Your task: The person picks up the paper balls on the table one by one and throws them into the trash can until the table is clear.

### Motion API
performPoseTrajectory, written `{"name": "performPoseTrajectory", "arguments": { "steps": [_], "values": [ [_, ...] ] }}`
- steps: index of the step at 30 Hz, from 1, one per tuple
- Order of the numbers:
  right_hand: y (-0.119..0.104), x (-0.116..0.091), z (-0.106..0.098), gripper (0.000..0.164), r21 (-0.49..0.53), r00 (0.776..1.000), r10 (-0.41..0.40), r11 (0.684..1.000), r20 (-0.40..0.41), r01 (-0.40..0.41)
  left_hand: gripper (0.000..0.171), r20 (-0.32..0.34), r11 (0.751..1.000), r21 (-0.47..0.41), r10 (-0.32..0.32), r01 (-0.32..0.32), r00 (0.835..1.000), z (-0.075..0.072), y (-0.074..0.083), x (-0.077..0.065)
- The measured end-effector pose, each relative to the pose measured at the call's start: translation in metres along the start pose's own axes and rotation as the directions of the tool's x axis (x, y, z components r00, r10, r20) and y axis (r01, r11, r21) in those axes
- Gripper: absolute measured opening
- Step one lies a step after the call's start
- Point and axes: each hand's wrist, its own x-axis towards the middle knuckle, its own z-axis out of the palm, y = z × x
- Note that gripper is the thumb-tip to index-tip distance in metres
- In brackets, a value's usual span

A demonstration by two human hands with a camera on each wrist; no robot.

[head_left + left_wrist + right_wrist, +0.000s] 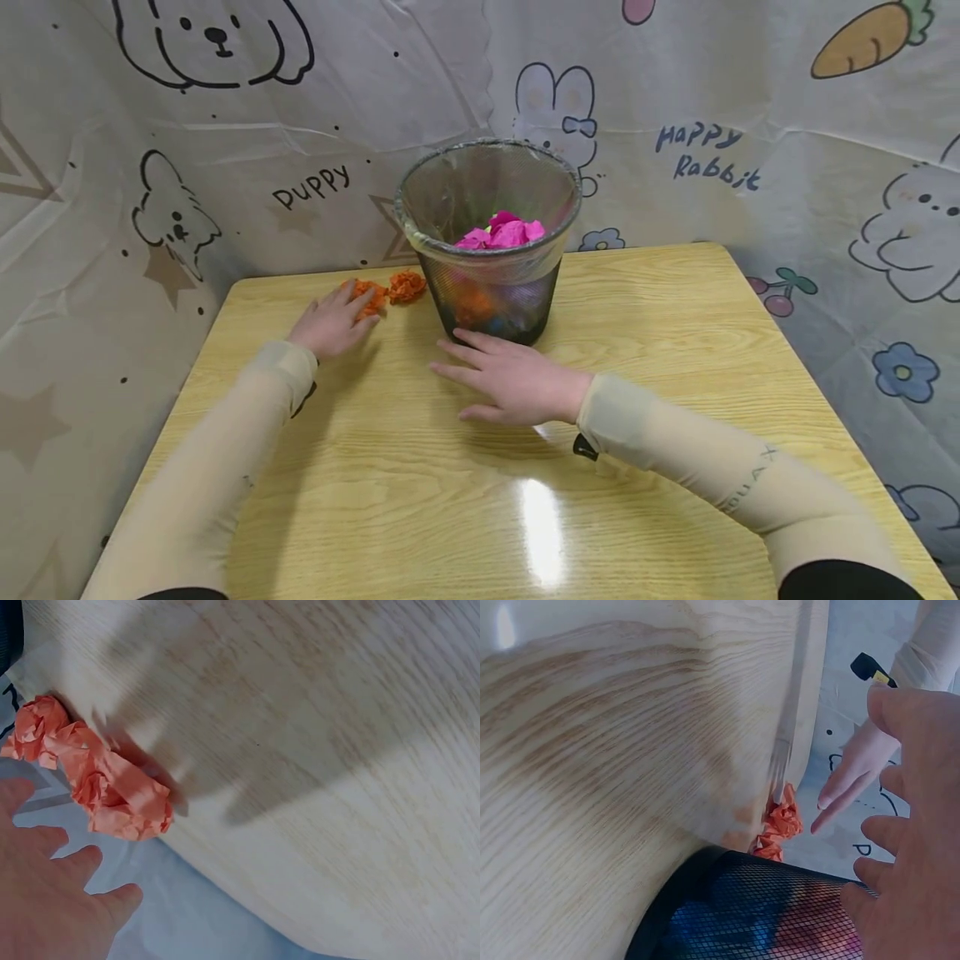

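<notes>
Two crumpled orange paper balls, a nearer one (367, 297) and a farther one (407, 287), lie side by side on the table left of a black mesh wastebasket (536, 300). My left hand (335, 322) hovers over the nearer ball with its fingers spread; the left wrist view shows a gap between the fingertips (124, 896) and the orange paper (124, 799). My right hand (510, 379), fingers straight and spread, is held in front of the wastebasket's base and holds nothing. Crumpled pink paper (506, 232) shows inside the wastebasket, with orange and blue pieces blurred behind the mesh.
The wastebasket stands upright near the back edge of the light wooden table (420, 500), its rim lined with a clear bag. A printed cloth (360, 108) hangs behind the table and along both sides.
</notes>
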Motion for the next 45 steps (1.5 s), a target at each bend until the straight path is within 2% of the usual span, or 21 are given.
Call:
{"name": "performPoseTrajectory", "arguments": {
  "steps": [10, 18, 27, 32, 38, 45],
  "values": [
    [0.001, 0.000, 0.007, 0.077, 0.043, 0.999, 0.036, 0.998, 0.028, -0.038, 0.068, 0.005, 1.000, -0.018, -0.008, 0.008, 1.000, 0.008, -0.004, 0.008],
    [-0.003, 0.000, 0.009, 0.076, 0.078, 0.999, 0.036, 0.996, 0.025, -0.037, 0.067, 0.039, 1.000, -0.025, -0.008, 0.009, 0.999, 0.012, -0.007, 0.017],
    [-0.005, 0.003, 0.012, 0.075, 0.084, 1.000, 0.018, 0.996, 0.008, -0.019, 0.067, 0.007, 0.997, -0.071, 0.006, -0.005, 1.000, 0.018, -0.018, 0.021],
    [-0.006, 0.002, 0.013, 0.075, 0.078, 1.000, 0.024, 0.997, 0.020, -0.026, 0.068, 0.048, 0.996, -0.089, 0.019, -0.015, 0.999, 0.022, -0.022, 0.024],
    [-0.006, 0.002, 0.016, 0.075, 0.061, 1.000, 0.021, 0.998, 0.015, -0.022, 0.068, 0.114, 0.993, -0.115, -0.026, 0.039, 0.993, 0.020, -0.015, 0.022],
    [-0.005, -0.001, 0.015, 0.075, 0.057, 1.000, 0.027, 0.998, 0.016, -0.028, 0.070, 0.120, 0.993, -0.101, -0.045, 0.057, 0.992, 0.020, -0.014, 0.026]
  ]
}}
